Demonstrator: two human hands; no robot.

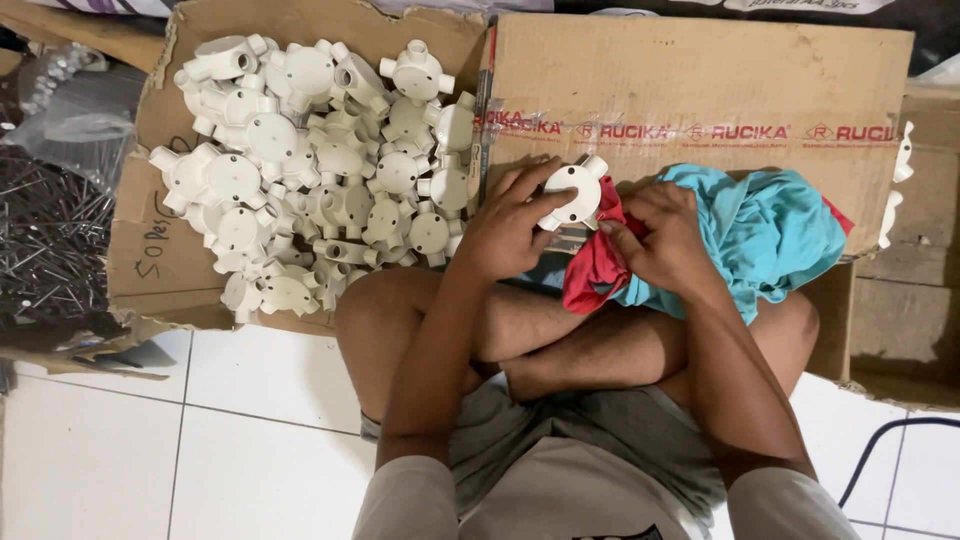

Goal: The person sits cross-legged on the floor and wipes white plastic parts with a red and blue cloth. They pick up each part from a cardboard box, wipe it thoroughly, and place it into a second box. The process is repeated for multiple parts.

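My left hand (505, 228) grips a white round plastic junction box (573, 192) with short pipe sockets, holding it over my crossed legs. My right hand (665, 235) presses a red and turquoise cloth (770, 232) against the box's right side. The cloth bunches over my right knee. To the left, an open cardboard box (160, 250) holds a heap of several matching white junction boxes (320, 165).
A closed brown cardboard carton (700, 80) with red printed tape lies behind my hands. More cartons stand at the right (905, 300). A pile of dark metal nails or wire (45, 235) lies at the far left. A black cable (890, 440) crosses the white tiled floor (200, 440).
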